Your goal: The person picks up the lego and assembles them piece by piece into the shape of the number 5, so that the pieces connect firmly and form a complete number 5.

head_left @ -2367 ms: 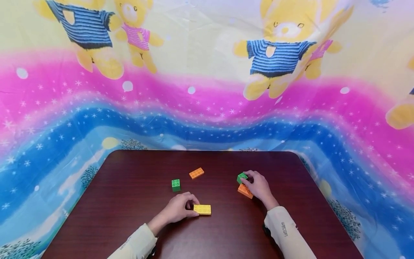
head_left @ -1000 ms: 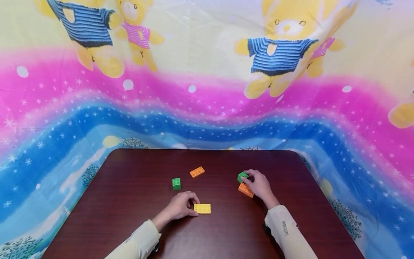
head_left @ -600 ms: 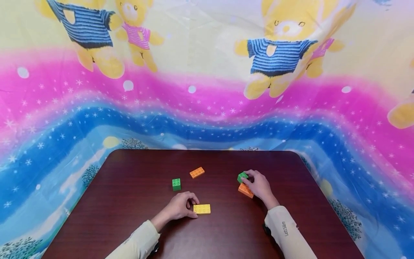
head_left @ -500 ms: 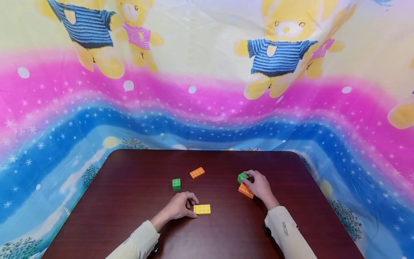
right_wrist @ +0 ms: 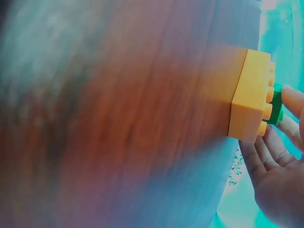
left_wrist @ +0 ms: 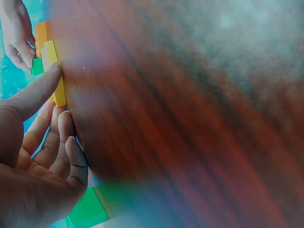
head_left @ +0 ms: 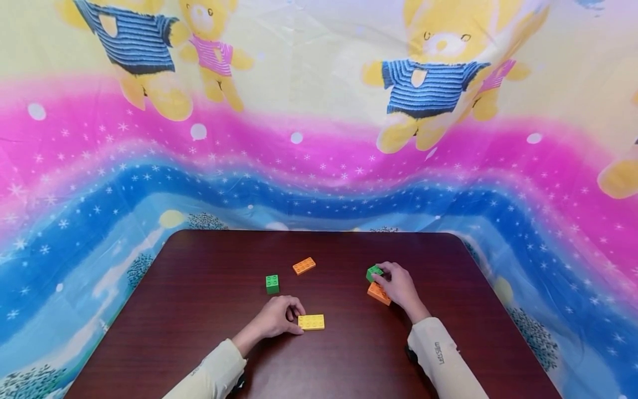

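Note:
My left hand (head_left: pixel 275 318) pinches the left end of a flat yellow building brick (head_left: pixel 312 322) on the dark wooden table. In the left wrist view the thumb (left_wrist: pixel 40 88) lies across the yellow brick (left_wrist: pixel 58 90), with other fingers behind it. Over on the right, my right hand (head_left: pixel 397 284) holds a small green building brick (head_left: pixel 373 272) between thumb and finger. Just in front of that brick lies an orange building brick (head_left: pixel 379 293), partly covered by the hand. The right wrist view has this orange brick (right_wrist: pixel 251 95) large, its studs facing the hand, and the green brick (right_wrist: pixel 276 105) mostly hidden beyond it.
Another green brick (head_left: pixel 272 284) stands beyond the left hand. Farther back lies a second, thin orange brick (head_left: pixel 304 266), turned at an angle. The table (head_left: pixel 224 255) ends at a patterned cloth (head_left: pixel 319 166) with printed bears.
Both hands keep their places on the same bricks. The view shifts very slightly; no brick has visibly moved on the table.

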The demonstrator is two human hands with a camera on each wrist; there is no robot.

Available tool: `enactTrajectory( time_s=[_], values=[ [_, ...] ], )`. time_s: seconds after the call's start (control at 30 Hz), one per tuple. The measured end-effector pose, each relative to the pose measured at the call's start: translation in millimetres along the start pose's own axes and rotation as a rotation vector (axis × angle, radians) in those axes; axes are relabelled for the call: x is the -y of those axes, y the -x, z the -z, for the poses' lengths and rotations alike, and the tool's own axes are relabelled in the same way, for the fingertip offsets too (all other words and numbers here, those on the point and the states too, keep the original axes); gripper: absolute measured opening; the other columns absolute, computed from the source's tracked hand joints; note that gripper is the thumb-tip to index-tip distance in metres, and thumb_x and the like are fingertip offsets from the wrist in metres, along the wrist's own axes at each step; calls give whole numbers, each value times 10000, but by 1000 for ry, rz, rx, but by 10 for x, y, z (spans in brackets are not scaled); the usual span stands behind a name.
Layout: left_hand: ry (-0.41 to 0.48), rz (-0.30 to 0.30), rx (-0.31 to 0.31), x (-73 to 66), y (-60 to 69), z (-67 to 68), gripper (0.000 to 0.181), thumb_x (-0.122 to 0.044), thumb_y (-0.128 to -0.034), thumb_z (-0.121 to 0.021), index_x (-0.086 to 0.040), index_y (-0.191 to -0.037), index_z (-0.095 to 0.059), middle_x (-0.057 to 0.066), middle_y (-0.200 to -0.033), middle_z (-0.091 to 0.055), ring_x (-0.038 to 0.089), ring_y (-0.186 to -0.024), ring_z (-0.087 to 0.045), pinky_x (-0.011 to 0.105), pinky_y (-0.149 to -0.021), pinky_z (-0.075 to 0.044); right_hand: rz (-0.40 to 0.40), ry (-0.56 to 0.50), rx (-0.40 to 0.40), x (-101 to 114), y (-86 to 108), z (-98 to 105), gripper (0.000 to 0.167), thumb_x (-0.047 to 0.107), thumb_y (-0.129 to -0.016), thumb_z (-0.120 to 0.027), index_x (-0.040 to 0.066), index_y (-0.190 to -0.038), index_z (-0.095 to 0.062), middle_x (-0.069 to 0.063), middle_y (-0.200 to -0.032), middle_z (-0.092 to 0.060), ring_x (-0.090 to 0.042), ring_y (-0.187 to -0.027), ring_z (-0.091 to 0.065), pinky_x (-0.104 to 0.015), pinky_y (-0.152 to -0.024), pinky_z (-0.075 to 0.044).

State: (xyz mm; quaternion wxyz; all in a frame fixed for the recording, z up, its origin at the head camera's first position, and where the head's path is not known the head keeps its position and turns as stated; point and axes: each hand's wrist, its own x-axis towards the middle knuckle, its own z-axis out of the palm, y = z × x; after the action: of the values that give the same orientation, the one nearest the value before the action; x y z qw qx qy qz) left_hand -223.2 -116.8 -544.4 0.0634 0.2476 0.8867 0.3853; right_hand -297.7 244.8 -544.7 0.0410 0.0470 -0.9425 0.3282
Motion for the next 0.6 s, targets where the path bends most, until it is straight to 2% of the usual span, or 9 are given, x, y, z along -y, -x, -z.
enactTrajectory(
  time_s=[0.3, 0.6],
  values=[
    [6, -2, 2, -3, 9, -2, 301, -104, -711, -949, -92, -929, -741, 26, -870, -679, 186, -746, -619, 210, -677, -475, 60, 20, -22, 29, 13, 15, 379, 235, -995, -718, 64, -1329, -670, -111, -1112, -660, -241, -947, -636, -409, -793, -580],
    [0, -2, -1, -8, 10, 1, 299, -101, -714, -947, -94, -932, -743, 26, -874, -678, 176, -747, -613, 212, -680, -473, 69, -4, -22, 153, 37, 56, 398, 254, -994, -720, 115, -1362, -660, -88, -1172, -663, -257, -1030, -655, -447, -882, -594]
  ],
)
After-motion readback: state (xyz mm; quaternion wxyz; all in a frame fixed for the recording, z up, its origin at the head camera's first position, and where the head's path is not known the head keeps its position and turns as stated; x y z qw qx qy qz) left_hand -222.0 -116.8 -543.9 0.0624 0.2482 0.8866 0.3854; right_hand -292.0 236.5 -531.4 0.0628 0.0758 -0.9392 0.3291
